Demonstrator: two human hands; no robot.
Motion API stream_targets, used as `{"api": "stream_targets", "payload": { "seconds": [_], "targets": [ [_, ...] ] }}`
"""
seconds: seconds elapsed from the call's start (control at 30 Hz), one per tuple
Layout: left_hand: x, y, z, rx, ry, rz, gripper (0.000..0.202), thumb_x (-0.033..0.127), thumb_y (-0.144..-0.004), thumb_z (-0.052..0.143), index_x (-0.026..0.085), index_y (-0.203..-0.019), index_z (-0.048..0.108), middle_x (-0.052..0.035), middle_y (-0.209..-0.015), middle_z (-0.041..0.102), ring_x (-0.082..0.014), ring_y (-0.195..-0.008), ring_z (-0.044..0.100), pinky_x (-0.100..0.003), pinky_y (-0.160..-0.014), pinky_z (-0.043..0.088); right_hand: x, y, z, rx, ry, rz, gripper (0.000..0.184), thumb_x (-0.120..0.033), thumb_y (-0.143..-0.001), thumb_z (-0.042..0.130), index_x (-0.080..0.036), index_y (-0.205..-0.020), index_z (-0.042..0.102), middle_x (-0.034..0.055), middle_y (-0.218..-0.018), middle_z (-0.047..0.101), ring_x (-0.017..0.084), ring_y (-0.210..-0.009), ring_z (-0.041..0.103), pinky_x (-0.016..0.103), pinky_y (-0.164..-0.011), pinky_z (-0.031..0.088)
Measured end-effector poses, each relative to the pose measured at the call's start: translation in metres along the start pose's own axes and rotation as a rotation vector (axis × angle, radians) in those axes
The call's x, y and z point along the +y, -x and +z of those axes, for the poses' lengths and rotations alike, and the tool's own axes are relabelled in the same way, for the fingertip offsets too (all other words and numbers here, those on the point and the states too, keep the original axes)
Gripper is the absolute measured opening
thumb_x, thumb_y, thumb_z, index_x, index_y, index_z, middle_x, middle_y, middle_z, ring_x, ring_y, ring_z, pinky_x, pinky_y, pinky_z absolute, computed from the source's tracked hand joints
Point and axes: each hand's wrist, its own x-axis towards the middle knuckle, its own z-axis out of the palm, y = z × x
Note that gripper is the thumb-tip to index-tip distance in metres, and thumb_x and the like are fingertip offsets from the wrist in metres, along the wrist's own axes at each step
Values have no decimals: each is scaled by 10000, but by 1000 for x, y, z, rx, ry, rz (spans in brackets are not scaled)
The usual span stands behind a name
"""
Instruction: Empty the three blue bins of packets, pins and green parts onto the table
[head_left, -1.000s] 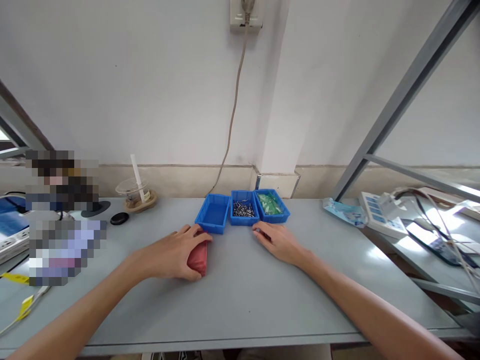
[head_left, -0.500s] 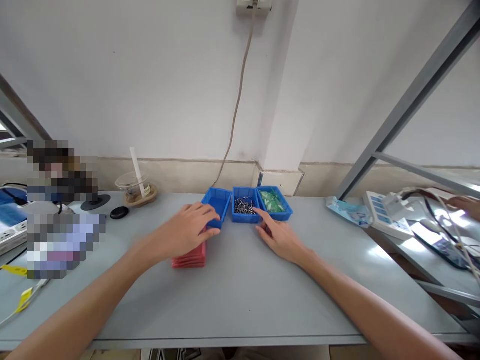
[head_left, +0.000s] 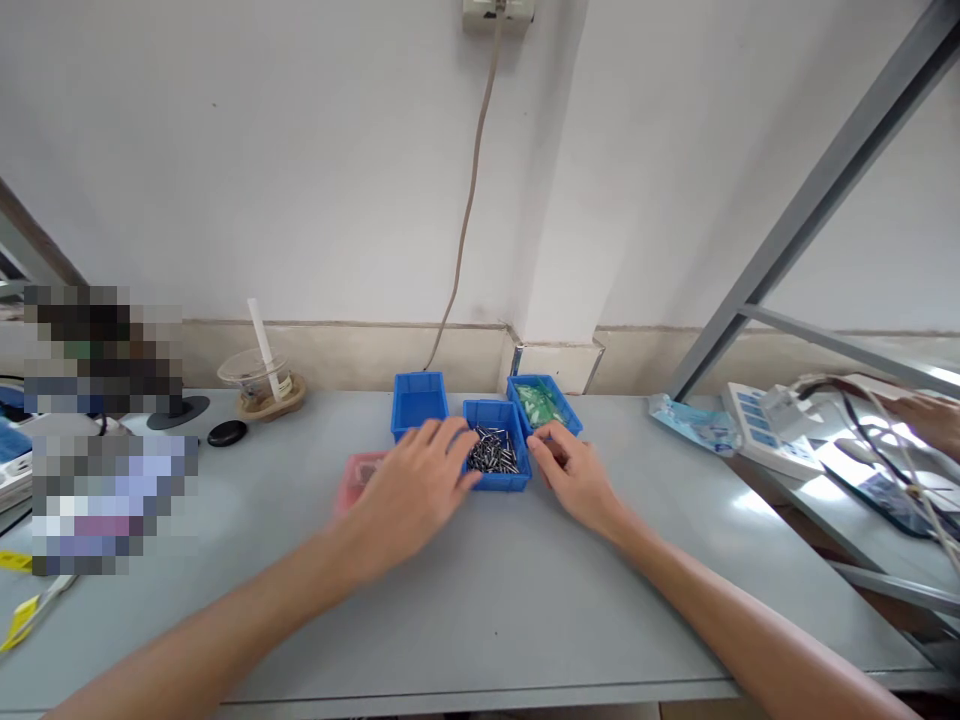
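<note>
The middle blue bin (head_left: 510, 483) holds a pile of small metal screw-like pieces (head_left: 493, 452). At its left side, my left hand (head_left: 420, 485) hovers with its fingers apart and holds nothing visible. My right hand (head_left: 574, 478) is beside the bin's right wall, fingers curled in and fingertips close to the rim; what they hold, if anything, is hidden. Behind my left hand a stack of flat red items (head_left: 360, 475) is partly covered and blurred. A second blue bin (head_left: 418, 400), bare inside, stands at the back left. Another blue bin (head_left: 572, 420) holds green-and-white packets (head_left: 540, 402).
On the left are a black round disc (head_left: 227, 433) and a clear cup (head_left: 259, 372) on a tan base. A light-blue packet (head_left: 694, 425), a white power strip (head_left: 772, 435) and cables lie at right. Another person's hand (head_left: 926, 420) shows at the right edge.
The middle bin has come nearer to me. My left hand has moved right, from the red stack to the bin's left side. My right hand's fingers have left the bin's contents and curled.
</note>
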Motion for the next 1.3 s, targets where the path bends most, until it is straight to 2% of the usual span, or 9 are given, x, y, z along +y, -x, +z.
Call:
{"api": "stream_targets", "payload": {
  "seconds": [0.13,0.27,0.43,0.6,0.73,0.8,0.93,1.1,1.3],
  "targets": [
    [30,11,25,27,69,-68,552,384,-1056,517,209,-1532,298,-160,-1489,441,-302,-1169,646,-395,-841,601,5,-6,2,-85,123,73,431,-564,-1061,446,-249,-773,511,-18,-644,625,189,-597,568,319,-614,420],
    [26,11,48,22,58,-130,204,153,-1067,370,195,-1251,446,-96,-1233,502,-202,-876,667,-352,-719,595,1,-5,3,-127,98,-3,392,-514,-1081,430,-244,-801,485,-22,-717,604,176,-644,545,308,-626,400],
    [29,16,48,6,87,-125,183,113,-1064,334,228,-1147,450,-62,-1122,485,-176,-800,610,-329,-700,579,-5,0,5,-99,44,-87,325,-482,-1071,472,-240,-862,526,4,-823,606,189,-743,566,321,-685,444],
    [32,22,51,11,114,-82,233,62,-1049,301,230,-1123,444,-67,-1134,474,-185,-842,591,-326,-714,568,-4,1,6,-79,-328,64,343,-539,-991,620,-260,-1179,552,73,-1162,683,218,-933,680,356,-795,568],
    [30,21,59,57,183,-97,237,48,-1033,317,230,-1129,435,-77,-1229,460,-173,-811,583,-329,-696,567,-6,1,5,-179,-571,217,525,-560,-928,700,-235,-1318,568,84,-1137,755,269,-1078,719,429,-956,583],
    [32,21,59,110,277,-112,223,86,-1036,378,232,-1199,424,-84,-1269,441,-177,-864,605,-355,-773,588,-10,1,4,-171,-574,233,497,-569,-916,701,-217,-1260,633,89,-1122,771,282,-1084,722,432,-954,585],
    [39,24,55,225,430,-106,385,171,-1032,508,262,-1385,387,-113,-1356,369,-246,-1198,560,-463,-1072,525,-16,-2,0,-37,-579,296,506,-579,-860,754,-206,-1184,642,102,-1087,775,281,-993,732,403,-821,607],
    [38,29,59,94,467,-136,378,195,-1004,563,287,-1366,503,-121,-1423,368,-314,-1310,501,-574,-1097,506,-15,-9,-8,54,-458,269,554,-598,-800,806,-196,-1149,650,54,-896,739,241,-823,693,384,-743,583],
    [36,31,63,16,422,-138,339,323,-1036,563,312,-1374,579,-126,-1548,366,-365,-1445,397,-645,-1162,430,-12,-18,-7,41,-400,210,524,-581,-797,804,-212,-1135,648,38,-891,713,210,-757,641,363,-703,566]
  ]
}}
